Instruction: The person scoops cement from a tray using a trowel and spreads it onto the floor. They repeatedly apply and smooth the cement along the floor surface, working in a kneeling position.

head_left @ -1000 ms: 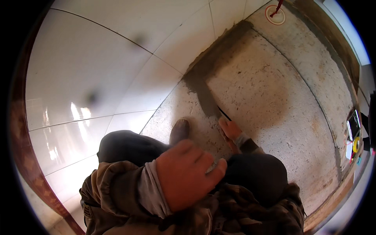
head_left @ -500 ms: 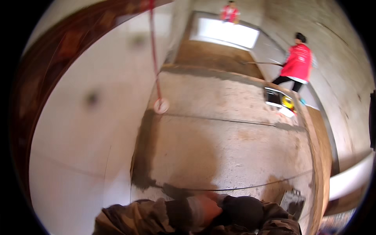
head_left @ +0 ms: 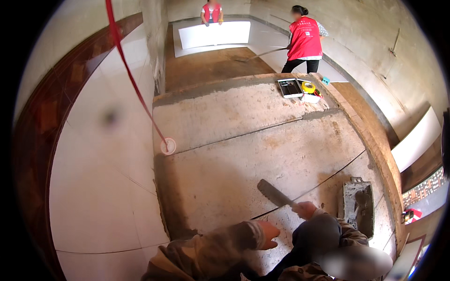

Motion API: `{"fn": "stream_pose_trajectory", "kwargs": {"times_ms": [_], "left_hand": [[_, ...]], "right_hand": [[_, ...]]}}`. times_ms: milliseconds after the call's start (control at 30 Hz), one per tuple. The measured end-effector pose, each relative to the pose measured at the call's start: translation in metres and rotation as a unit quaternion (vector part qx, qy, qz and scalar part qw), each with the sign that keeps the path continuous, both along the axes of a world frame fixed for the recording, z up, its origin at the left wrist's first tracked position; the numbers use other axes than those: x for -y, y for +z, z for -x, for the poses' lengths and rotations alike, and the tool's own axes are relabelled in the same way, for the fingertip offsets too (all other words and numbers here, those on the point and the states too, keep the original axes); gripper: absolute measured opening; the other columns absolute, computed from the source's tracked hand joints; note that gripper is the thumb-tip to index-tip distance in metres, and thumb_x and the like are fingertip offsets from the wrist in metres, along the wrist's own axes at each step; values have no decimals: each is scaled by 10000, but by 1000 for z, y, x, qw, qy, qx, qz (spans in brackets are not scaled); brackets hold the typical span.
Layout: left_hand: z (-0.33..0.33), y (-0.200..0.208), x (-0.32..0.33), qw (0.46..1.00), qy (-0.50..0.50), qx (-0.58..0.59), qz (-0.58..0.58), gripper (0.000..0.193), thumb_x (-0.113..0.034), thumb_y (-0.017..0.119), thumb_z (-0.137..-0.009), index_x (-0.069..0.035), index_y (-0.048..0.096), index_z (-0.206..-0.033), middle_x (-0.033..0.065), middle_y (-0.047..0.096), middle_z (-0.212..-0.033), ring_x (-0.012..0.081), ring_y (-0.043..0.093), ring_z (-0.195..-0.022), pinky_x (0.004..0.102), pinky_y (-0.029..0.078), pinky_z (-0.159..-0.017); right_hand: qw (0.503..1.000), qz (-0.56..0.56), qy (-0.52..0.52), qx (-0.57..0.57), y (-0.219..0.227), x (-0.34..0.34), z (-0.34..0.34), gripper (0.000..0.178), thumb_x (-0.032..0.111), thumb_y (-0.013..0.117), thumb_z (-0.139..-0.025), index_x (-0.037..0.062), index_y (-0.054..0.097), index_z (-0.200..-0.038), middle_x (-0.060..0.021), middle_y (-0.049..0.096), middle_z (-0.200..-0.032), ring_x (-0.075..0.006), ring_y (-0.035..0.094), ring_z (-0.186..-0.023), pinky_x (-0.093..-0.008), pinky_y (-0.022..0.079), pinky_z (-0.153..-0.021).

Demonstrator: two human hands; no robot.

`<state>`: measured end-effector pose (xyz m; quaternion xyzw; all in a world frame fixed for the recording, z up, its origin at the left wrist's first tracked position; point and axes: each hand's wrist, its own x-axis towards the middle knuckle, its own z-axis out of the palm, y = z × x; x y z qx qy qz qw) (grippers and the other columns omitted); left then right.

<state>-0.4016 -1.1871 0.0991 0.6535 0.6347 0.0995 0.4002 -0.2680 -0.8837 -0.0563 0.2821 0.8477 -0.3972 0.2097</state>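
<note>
My right hand (head_left: 307, 209) is closed round the handle of a mortar-smeared trowel (head_left: 273, 192). The trowel's long blade points away to the far left, above a pale, rough slab surface (head_left: 225, 164). Beside it at the lower middle, my left hand (head_left: 268, 234) has nothing in it, fingers stretched out and apart. To the right of my right hand stands a grey, cement-crusted rectangular tub (head_left: 368, 206) with wet mortar inside. A dark seam runs across the slabs just past the trowel. Camouflage sleeves cover both my arms.
A red cord (head_left: 136, 89) hangs down to a round white piece (head_left: 168, 146) at the slab's left edge. At the far edge lie an open case (head_left: 290, 88) and a yellow tape roll (head_left: 308, 87). Beyond, one person in a red vest (head_left: 304, 37) holds a long-handled tool; another grips a white panel (head_left: 215, 35).
My view has swung to the right. My hands, close together before, are now apart; the trowel in my right hand has come into sight, blade pointing away.
</note>
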Motion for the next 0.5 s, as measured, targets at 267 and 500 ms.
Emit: {"fn": "stream_pose_trajectory", "kwargs": {"times_ms": [267, 500], "left_hand": [[9, 3, -45, 993, 105, 50, 33, 545, -472, 588, -952, -53, 602, -1302, 226, 693, -1109, 413, 661, -1041, 469, 521, -919], [1, 5, -147, 985, 163, -5, 49, 531, -408, 653, -944, -6, 613, -1287, 234, 676, -1152, 393, 656, -1060, 433, 526, -943]], "right_hand": [[976, 189, -110, -14, -19, -32, -7, 381, 411, 651, -962, 65, 653, -801, 2, 568, -606, -105, 521, -486, -302, 434, -443], [970, 62, 39, -232, 31, -130, 4, 353, 365, 663, -961, 16, 644, -904, -216, 640, -701, -404, 649, -637, -490, 495, -566]]}}
